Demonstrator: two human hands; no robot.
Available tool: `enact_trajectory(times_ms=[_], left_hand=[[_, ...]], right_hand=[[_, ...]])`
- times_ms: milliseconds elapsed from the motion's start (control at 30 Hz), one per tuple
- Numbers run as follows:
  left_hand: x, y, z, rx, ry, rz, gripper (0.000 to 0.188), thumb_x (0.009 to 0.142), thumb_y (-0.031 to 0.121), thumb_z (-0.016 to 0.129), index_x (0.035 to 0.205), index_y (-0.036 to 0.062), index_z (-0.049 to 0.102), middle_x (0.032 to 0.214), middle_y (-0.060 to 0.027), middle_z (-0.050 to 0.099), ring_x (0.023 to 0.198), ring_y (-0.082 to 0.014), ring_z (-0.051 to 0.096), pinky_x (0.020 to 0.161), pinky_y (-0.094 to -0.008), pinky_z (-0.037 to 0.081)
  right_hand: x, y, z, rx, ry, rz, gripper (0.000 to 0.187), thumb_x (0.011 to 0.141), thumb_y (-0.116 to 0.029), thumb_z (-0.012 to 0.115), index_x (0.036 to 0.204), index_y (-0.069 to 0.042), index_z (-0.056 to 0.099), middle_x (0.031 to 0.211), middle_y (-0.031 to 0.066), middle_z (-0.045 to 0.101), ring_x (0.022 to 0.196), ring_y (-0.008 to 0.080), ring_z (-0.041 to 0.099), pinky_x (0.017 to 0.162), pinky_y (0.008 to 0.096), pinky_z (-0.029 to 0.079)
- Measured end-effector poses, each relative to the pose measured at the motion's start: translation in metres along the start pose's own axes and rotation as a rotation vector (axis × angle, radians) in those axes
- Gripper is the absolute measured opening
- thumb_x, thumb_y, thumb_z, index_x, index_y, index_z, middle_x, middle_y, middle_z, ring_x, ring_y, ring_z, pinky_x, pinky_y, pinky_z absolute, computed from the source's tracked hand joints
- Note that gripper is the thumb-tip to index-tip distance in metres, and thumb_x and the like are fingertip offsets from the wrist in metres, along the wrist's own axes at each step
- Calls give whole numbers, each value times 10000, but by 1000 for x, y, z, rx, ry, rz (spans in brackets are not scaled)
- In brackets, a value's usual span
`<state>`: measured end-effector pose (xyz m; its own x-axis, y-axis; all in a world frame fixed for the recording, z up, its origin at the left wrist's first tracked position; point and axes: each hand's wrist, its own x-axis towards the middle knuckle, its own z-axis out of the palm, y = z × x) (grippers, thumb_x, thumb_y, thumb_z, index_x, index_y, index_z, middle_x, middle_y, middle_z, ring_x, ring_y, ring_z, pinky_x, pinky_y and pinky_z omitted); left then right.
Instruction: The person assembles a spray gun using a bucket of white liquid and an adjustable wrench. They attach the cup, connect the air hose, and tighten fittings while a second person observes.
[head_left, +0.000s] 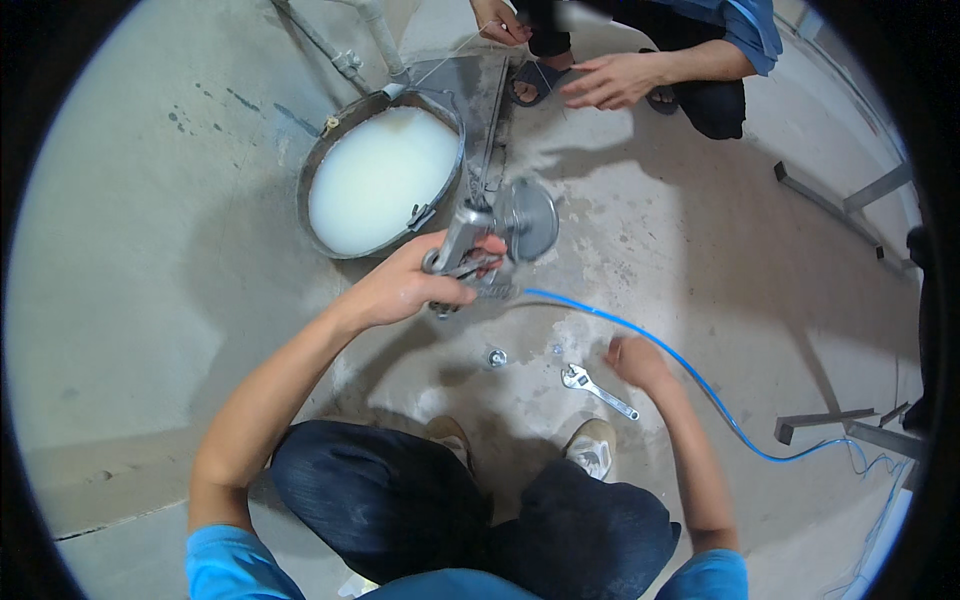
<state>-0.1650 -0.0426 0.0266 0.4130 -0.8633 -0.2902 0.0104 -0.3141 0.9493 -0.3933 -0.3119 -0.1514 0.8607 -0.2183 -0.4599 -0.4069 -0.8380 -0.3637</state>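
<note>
My left hand (405,282) is closed around a metal spray gun (466,232), holding it above the floor beside the bucket. A round metal cup (531,220) is on the gun's right side. From the gun a blue air hose (690,372) runs off to the right. My right hand (638,362) is low over the floor, smeared by motion, so its fingers cannot be read. Close to it lies an adjustable wrench (600,391). A small round metal part (497,357) rests on the floor between my hands.
A dark bucket (302,190) of milky white liquid stands at the far left, near wall pipes (345,62). Across from me, another person's hands (612,80) hold a thin string or wire. Metal frame legs (825,422) stand at the right.
</note>
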Motion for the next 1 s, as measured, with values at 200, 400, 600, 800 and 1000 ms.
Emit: enact_trajectory(times_ms=[200,400,600,800,1000], left_hand=[[-4,-18,-3,-240,-55,-137,512,869,43,656,1358,23,505,1175,-203,710,1172,-259,642,1050,-375,431],[-3,-36,-14,-568,119,-95,355,997,107,599,1311,5,468,1206,-254,663,1126,-314,678,1052,-418,517],[4,-49,-12,-514,320,-36,349,1022,271,636,1211,-12,561,1022,-127,677,948,-226,690,892,-360,561],[19,-44,11,-332,323,23,194,938,62,696,1081,33,567,855,-91,671,740,-161,675,700,-307,575],[11,-32,27,-358,315,29,201,919,18,667,1074,10,540,802,-105,675,682,-162,665,631,-294,560]], right_hand=[[-15,41,114,-259,-135,-191,303,881,-314,652,1062,-72,672,989,190,723,905,354,723,790,482,580],[-53,39,95,-156,-1,-226,231,853,-227,608,972,-35,656,899,183,719,793,334,725,712,465,580],[-103,7,47,969,-64,168,164,955,-178,611,927,-18,629,699,69,639,541,182,600,543,322,480],[-104,-68,-69,1212,62,-104,182,1041,-163,549,1020,3,619,646,6,574,476,65,501,446,248,388],[-70,-121,-119,1138,-105,-176,185,1027,-165,557,1012,6,625,619,17,567,441,73,485,428,249,384]])
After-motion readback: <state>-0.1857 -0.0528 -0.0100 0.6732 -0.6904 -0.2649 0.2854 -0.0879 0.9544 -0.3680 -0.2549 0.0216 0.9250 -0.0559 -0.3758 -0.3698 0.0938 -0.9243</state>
